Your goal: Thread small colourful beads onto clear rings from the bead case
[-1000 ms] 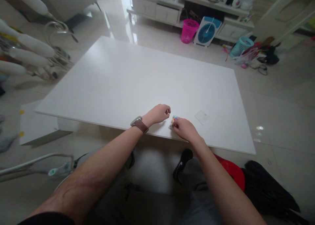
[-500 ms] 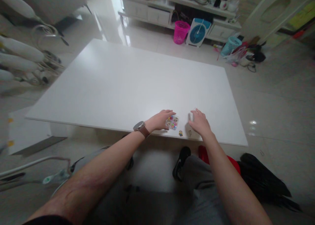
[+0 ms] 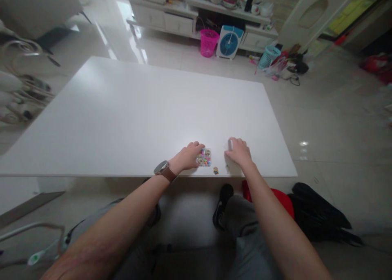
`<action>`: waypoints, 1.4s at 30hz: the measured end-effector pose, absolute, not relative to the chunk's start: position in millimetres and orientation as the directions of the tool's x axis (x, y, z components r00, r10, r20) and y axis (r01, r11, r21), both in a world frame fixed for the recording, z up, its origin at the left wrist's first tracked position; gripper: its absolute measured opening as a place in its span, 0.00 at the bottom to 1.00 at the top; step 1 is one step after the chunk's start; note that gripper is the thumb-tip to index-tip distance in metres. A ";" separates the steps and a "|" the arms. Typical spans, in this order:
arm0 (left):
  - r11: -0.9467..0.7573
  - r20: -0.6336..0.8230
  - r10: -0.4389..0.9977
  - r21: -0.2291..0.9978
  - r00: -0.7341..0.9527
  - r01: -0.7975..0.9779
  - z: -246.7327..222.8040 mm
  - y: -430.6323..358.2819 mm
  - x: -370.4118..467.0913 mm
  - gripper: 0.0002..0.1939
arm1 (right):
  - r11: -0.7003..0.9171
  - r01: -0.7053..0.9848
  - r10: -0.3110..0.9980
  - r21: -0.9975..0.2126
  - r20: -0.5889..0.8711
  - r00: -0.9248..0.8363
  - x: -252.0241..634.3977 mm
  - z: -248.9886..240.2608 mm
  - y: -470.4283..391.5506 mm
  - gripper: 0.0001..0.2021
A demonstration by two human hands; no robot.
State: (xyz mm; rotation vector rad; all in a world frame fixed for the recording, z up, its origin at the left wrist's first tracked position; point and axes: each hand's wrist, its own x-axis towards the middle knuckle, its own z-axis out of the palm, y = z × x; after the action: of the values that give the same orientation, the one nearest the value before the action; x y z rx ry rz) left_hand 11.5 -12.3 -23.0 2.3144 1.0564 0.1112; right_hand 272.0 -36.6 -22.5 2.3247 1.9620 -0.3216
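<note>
My left hand, with a watch on the wrist, grips the left side of a small clear compartment box. Colourful beads and small round pieces lie in the box, which rests near the table's front edge. Over to the right, my right hand has its fingers curled around a clear plastic piece; its exact kind is too small to tell. Between the hands lies a small yellow and blue cartoon figure charm. Beside it is a tiny metallic piece, hard to make out.
The white table stretches away ahead of me. Beyond it on the floor stand a pink basket, a blue fan and a light blue basket. A red seat and a black bag are at lower right.
The whole view has shifted and turned slightly, so the table and hands appear further left. Both hands keep nearly the same places beside the box and the charm.
</note>
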 end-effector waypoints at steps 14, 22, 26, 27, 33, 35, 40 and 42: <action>-0.431 -0.058 0.743 0.721 0.667 0.543 -7.0 -7.0 -0.2 0.44 | -0.172 0.239 0.978 -0.956 -0.195 -0.077 239.9 4.0 -32.5 0.24; -0.434 0.013 0.749 0.765 0.662 0.476 5.2 1.9 3.5 0.31 | -0.183 0.057 0.935 -0.982 -0.191 -0.298 227.4 0.1 -31.0 0.29; -0.518 0.047 0.745 0.669 0.665 0.533 0.0 1.0 2.6 0.23 | 0.008 0.393 0.943 -0.919 -0.124 -0.308 227.7 -5.0 -33.4 0.29; -0.533 0.046 0.743 0.644 0.667 0.549 -1.9 -0.8 3.0 0.23 | 0.064 0.484 0.941 -0.873 -0.109 -0.321 228.1 -6.9 -34.5 0.29; -0.580 0.012 0.737 0.526 0.676 0.622 -13.3 -14.8 9.0 0.21 | 0.281 0.705 0.903 -0.651 -0.070 -0.424 229.8 -14.2 -38.0 0.26; -0.577 0.021 0.746 0.521 0.666 0.629 -15.5 -15.8 9.8 0.22 | 0.290 0.719 0.904 -0.631 -0.066 -0.422 229.8 -12.4 -38.1 0.26; -0.581 0.069 0.731 0.583 0.679 0.567 -15.2 -8.5 7.3 0.23 | 0.289 0.727 0.910 -0.622 -0.056 -0.410 226.5 -1.4 -41.8 0.31; -0.592 0.090 0.705 0.621 0.704 0.514 -14.5 -5.1 6.5 0.21 | 0.284 0.717 0.906 -0.637 -0.067 -0.418 224.5 2.8 -44.2 0.34</action>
State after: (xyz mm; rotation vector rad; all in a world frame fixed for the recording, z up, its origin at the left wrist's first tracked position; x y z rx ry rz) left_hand 6.5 -5.1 -14.5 2.3410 0.9273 0.4420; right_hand 224.5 -44.2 2.8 1.8064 2.7491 -1.0587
